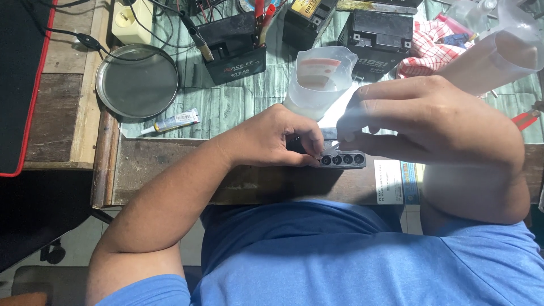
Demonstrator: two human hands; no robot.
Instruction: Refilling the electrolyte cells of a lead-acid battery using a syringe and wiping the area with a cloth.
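Both grips, left hand (283, 136) and right hand (425, 122), pinching black cap strip (343, 160) beside white-labelled bench edge (389, 181).

Just beyond the left hand (283, 136) a translucent jug (317, 79) blocks the way forward; black batteries (235, 45) crowd farther back; leftward, open bench reaches a small tube (173, 121) and round metal tray (136, 82); the right hand (430, 122) closes the other side.

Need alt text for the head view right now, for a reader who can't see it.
Both hands, the left hand and right hand, meet over a dark strip with a row of round holes at the edge of a wooden workbench. Behind them stand a translucent plastic container, black batteries and a round metal tray.
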